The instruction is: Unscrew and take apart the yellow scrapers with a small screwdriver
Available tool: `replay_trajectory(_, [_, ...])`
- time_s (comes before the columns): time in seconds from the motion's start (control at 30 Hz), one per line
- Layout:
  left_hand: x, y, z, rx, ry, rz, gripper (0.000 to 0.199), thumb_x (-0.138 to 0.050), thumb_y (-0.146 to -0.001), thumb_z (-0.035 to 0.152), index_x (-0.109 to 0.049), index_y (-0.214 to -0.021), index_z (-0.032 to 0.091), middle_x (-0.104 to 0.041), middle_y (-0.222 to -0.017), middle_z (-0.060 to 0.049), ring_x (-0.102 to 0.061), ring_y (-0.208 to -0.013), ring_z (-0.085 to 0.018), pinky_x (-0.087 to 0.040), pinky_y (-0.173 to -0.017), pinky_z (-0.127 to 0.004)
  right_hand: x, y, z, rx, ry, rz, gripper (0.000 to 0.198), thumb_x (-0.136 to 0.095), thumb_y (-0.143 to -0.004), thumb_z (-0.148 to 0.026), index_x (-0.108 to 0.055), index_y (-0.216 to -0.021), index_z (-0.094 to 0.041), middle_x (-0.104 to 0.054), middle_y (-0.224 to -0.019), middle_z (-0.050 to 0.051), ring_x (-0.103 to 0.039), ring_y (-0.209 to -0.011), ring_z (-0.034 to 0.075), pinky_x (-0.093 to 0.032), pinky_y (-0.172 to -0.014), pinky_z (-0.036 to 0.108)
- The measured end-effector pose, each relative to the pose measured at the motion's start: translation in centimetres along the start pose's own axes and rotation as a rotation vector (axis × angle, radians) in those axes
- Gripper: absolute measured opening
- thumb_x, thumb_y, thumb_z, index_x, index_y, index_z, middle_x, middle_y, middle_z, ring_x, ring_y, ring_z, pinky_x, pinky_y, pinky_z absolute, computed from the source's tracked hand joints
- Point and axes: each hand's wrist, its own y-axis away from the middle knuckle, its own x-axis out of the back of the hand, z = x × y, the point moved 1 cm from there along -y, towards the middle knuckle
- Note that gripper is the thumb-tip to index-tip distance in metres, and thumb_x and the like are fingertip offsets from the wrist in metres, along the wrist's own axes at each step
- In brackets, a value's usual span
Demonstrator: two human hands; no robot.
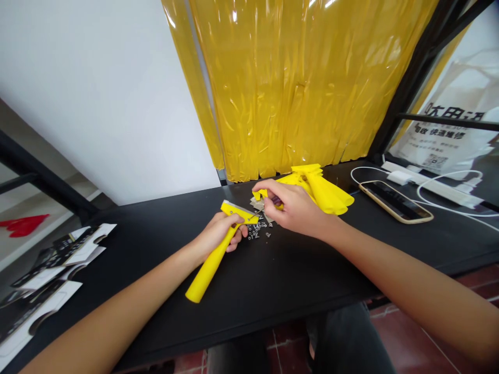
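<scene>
My left hand grips a yellow plastic scraper near its head, with a metal blade along the top edge and the handle pointing toward me. My right hand is closed on a small yellow part with a dark tool or screw just above a scatter of small metal screws on the black table. The two hands are a few centimetres apart. Behind my right hand lies a pile of yellow scraper handles.
Black-and-white packaging cards are stacked at the table's left end. A phone on a white cable and a power strip lie at the right. Yellow plastic sheeting hangs behind the table.
</scene>
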Motion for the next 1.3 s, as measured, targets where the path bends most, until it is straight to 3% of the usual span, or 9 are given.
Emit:
replay_trajectory(0.1, [-0.2,0.1,-0.1,-0.031,0.01,-0.07,0.036,-0.047,-0.086,0.04,-0.061,-0.065,0.015,-0.049,-0.044,-0.003,-0.038,-0.036,-0.01,-0.029,-0.033,-0.022,0.2,0.1,-0.1,0.081,-0.077,0.016,0.019,-0.055,-0.098,-0.034,-0.067,-0.105,-0.021,-0.07,-0.079,0.0,-0.059,-0.065,0.011,-0.042,-0.064,0.025])
replay_trajectory(0.17, [-0.2,0.1,-0.3,-0.01,0.021,-0.112,0.042,-0.038,-0.089,0.044,-0.06,-0.067,0.015,-0.048,-0.043,-0.003,-0.037,-0.035,-0.01,-0.029,-0.033,-0.022,0.4,0.2,-0.3,0.102,-0.124,0.12,0.022,-0.057,-0.098,-0.039,-0.068,-0.095,-0.019,-0.069,-0.076,0.0,-0.057,-0.062,0.01,-0.042,-0.062,0.024])
replay_trajectory(0.27, [-0.2,0.0,-0.5,-0.043,0.0,-0.101,0.032,-0.041,-0.09,0.041,-0.057,-0.079,0.016,-0.059,-0.052,-0.004,-0.041,-0.035,-0.011,-0.031,-0.033,-0.022,0.6,0.2,-0.6,0.085,-0.141,0.241,0.025,-0.057,-0.099,-0.039,-0.066,-0.087,-0.018,-0.067,-0.072,0.0,-0.055,-0.06,0.01,-0.042,-0.06,0.023])
replay_trajectory(0.37, [-0.3,0.1,-0.6,-0.151,-0.036,-0.087,0.018,-0.049,-0.09,0.036,-0.05,-0.097,0.019,-0.07,-0.07,-0.005,-0.049,-0.038,-0.012,-0.034,-0.033,-0.022,0.4,0.2,-0.5,0.089,-0.133,0.203,0.025,-0.055,-0.1,-0.038,-0.065,-0.088,-0.018,-0.068,-0.075,0.0,-0.058,-0.063,0.011,-0.043,-0.063,0.023])
replay_trajectory(0.53, [-0.6,0.3,-0.7,-0.245,-0.11,-0.141,0.018,-0.051,-0.094,0.035,-0.046,-0.103,0.02,-0.071,-0.072,-0.005,-0.051,-0.039,-0.011,-0.036,-0.036,-0.021,0.2,0.2,-0.3,0.096,-0.093,0.152,0.028,-0.052,-0.101,-0.04,-0.065,-0.09,-0.018,-0.069,-0.077,0.001,-0.06,-0.067,0.012,-0.043,-0.066,0.025])
replay_trajectory(1.13, [-0.9,0.6,-0.3,-0.246,-0.151,-0.117,0.02,-0.05,-0.084,0.021,-0.046,-0.103,0.021,-0.065,-0.064,0.002,-0.052,-0.038,-0.01,-0.036,-0.036,-0.019,0.3,0.1,-0.6,0.095,0.044,0.115,0.033,-0.043,-0.104,-0.042,-0.062,-0.09,-0.018,-0.07,-0.078,0.003,-0.062,-0.067,0.013,-0.042,-0.064,0.026])
replay_trajectory(1.3, [-0.9,0.6,-0.3,-0.25,-0.182,-0.126,0.017,-0.05,-0.085,0.021,-0.045,-0.101,0.021,-0.064,-0.064,0.002,-0.05,-0.039,-0.01,-0.036,-0.035,-0.018,0.2,0.2,-1.1,0.161,0.13,0.028,0.032,-0.035,-0.106,-0.038,-0.061,-0.104,-0.019,-0.073,-0.088,0.006,-0.066,-0.076,0.016,-0.043,-0.067,0.028])
